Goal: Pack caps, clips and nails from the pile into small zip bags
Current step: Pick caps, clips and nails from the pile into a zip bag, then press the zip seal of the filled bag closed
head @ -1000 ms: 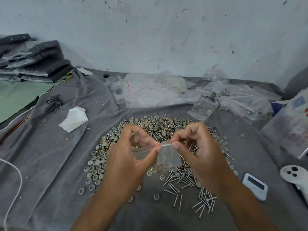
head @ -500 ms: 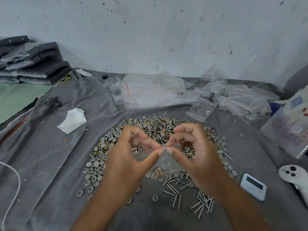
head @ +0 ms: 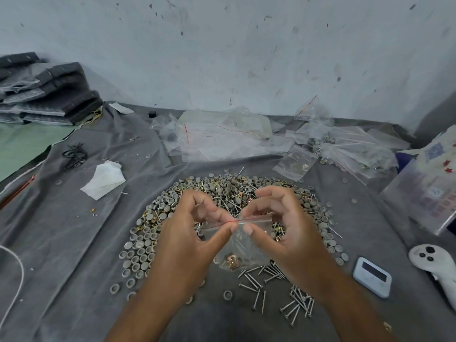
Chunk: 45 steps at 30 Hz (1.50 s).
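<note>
While the left hand [head: 187,243] pinches the zip bag [head: 243,245] at its red strip, the right hand [head: 286,233] pinches it just beside, above the pile [head: 222,191].

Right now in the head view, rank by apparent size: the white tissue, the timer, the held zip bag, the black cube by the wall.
1. zip bag
2. white tissue, close to the bag; hands hide part of it, so unsure
3. timer
4. black cube, though farthest away

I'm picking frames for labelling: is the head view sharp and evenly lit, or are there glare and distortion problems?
Head view: soft, even light, with only faint shadows under both hands, left and right; the zip bag they pinch is clear, faintly glinting, contents partly legible; wide-angle bending shows at the edges; the far bag heap looks soft.
</note>
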{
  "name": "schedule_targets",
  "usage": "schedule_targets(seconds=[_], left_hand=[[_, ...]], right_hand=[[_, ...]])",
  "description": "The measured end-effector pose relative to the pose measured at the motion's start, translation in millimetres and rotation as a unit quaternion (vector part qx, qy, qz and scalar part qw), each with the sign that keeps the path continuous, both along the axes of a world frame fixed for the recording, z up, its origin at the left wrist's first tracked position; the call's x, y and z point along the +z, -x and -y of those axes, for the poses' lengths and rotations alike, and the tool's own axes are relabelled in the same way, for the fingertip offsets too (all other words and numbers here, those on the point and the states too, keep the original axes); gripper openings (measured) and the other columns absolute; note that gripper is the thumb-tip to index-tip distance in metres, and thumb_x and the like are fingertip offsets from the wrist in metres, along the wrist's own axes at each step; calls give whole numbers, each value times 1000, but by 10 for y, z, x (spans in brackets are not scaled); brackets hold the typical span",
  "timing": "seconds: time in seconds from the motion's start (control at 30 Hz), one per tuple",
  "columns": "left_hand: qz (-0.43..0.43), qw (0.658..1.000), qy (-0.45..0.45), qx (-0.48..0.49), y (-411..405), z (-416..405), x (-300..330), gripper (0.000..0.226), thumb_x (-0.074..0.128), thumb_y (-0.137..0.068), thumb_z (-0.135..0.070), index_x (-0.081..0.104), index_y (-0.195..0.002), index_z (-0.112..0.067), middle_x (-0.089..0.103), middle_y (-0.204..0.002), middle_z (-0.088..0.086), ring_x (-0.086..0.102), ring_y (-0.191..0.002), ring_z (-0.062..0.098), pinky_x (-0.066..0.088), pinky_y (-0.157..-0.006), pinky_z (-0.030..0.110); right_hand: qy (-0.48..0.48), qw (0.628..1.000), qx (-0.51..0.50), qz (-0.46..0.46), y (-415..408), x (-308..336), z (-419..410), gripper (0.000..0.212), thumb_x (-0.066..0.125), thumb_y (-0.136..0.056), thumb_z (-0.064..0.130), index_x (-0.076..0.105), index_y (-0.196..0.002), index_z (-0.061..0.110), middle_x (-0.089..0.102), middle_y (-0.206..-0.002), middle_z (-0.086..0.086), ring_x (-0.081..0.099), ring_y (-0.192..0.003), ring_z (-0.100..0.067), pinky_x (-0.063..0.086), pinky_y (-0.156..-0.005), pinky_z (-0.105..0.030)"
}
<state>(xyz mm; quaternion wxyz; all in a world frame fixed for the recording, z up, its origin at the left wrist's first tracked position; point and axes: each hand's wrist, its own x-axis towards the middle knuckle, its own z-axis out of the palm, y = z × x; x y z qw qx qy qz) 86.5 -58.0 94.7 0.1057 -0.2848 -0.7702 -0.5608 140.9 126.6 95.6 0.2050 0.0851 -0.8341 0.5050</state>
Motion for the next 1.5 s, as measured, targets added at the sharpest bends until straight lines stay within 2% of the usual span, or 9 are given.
schedule_targets(seconds=[0.1, 0.33, 0.43, 0.6, 0.77, 0.97, 1.2, 1.37, 1.5], left_hand=[[13, 1000, -4, -11, 8, 1, -16, 37, 79, -79, -40, 47, -98, -36, 74, -89, -16, 71, -88, 4, 50, -76, 15], [16, 1000, -12, 21, 33, 57, -69, 37, 77, -76, -41, 47, -98, -39, 74, -87, -17, 70, -86, 7, 55, -78, 44], [12, 1000, -15, 23, 36, 25, -67, 34, 76, -80, -38, 44, -93, -35, 74, -88, -16, 70, -83, 8, 57, -72, 45], [12, 1000, -20, 17, 44, -23, -39, 36, 72, -78, -46, 40, -91, -34, 74, -87, -16, 71, -85, 10, 55, -75, 42], [46, 998, -49, 11, 55, 28, -73, 38, 76, -74, -45, 47, -97, -36, 76, -89, -10, 72, -86, 16, 55, -80, 52], [34, 999, -37, 20, 29, 36, -70, 38, 73, -76, -43, 41, -91, -31, 75, -85, -10, 67, -77, 17, 54, -75, 49], [19, 999, -35, 25, 32, -9, -28, 38, 72, -75, -47, 39, -90, -33, 75, -87, -15, 64, -71, 16, 54, -69, 51], [4, 1000, -25, 7, 27, -18, -14, 36, 73, -77, -45, 42, -94, -38, 74, -90, -14, 64, -77, 18, 52, -74, 45], [1, 1000, -17, 5, 30, -28, -28, 37, 75, -75, -43, 43, -94, -39, 74, -87, -16, 64, -76, 15, 50, -72, 32]], right_hand=[[0, 1000, -6, -8, 19, -22, 9, 40, 70, -90, 34, 45, -121, 40, 71, -102, 14, 68, -102, -10, 47, -87, -14], [28, 999, -24, 2, 31, -18, -28, 32, 66, -88, 42, 47, -114, 38, 70, -102, 17, 68, -99, -5, 49, -78, -10], [29, 999, -23, 0, 27, -13, -18, 35, 67, -88, 39, 46, -116, 38, 70, -100, 14, 67, -97, -7, 48, -78, -10], [32, 999, -6, 3, 28, 4, 22, 48, 74, -86, 32, 44, -122, 39, 73, -101, 12, 69, -99, -8, 50, -82, -12], [48, 999, -18, 9, 30, 15, -11, 47, 76, -87, 23, 46, -120, 37, 73, -98, 12, 71, -92, -4, 54, -72, -12], [54, 998, -12, 27, 10, 28, -42, 40, 74, -89, 16, 47, -107, 39, 73, -98, 8, 71, -90, -4, 57, -66, -16], [-49, 998, -33, 0, 1, 119, -22, 48, 78, -86, 27, 48, -123, 31, 72, -98, 17, 68, -90, 3, 45, -72, -1], [-68, 997, -30, -14, 19, 143, 0, 42, 77, -86, 17, 50, -117, 21, 72, -90, 15, 61, -62, 12, 39, -57, 1], [-88, 996, -26, 11, 11, 127, -4, 41, 77, -86, 20, 46, -112, 29, 71, -91, 19, 67, -84, 0, 44, -71, -5]])
